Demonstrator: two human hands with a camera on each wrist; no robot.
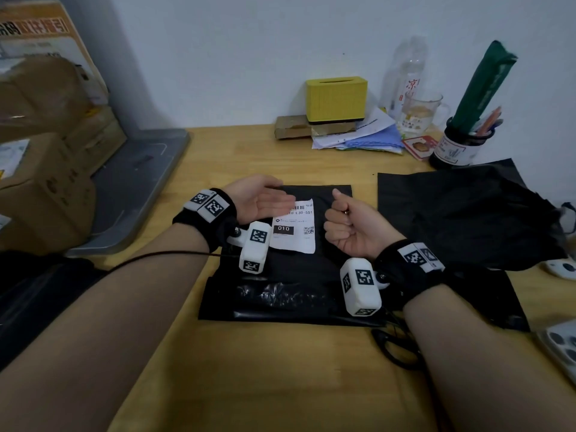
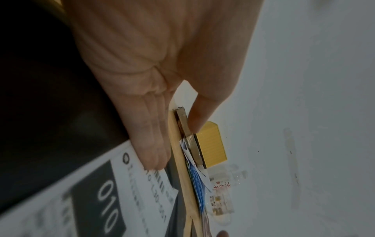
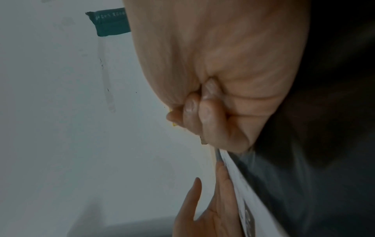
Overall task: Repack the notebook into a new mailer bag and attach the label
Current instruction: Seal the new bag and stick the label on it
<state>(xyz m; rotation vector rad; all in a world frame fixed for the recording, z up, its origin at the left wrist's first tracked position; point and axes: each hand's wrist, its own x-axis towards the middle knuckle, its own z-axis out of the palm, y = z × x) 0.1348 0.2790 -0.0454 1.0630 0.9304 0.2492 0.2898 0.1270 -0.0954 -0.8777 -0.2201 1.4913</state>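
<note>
A black mailer bag (image 1: 290,291) lies flat on the wooden desk, bulging as if something is inside. A white shipping label (image 1: 294,232) marked 010 lies on its upper half. My left hand (image 1: 265,199) is on edge with straight fingers whose outer edge rests on the label's (image 2: 97,192) upper left part. My right hand (image 1: 346,222) is curled into a fist just right of the label, its lower edge near the bag; in the right wrist view the fingers (image 3: 205,112) are folded into the palm with nothing visible in them. The notebook itself is not visible.
A second crumpled black bag (image 1: 461,213) lies to the right. Black scissors (image 1: 394,347) lie under my right forearm. A yellow box (image 1: 336,99), papers, a glass mug (image 1: 420,113), a bottle and a pen cup (image 1: 461,145) line the back. Cardboard parcels (image 1: 40,182) stack at left.
</note>
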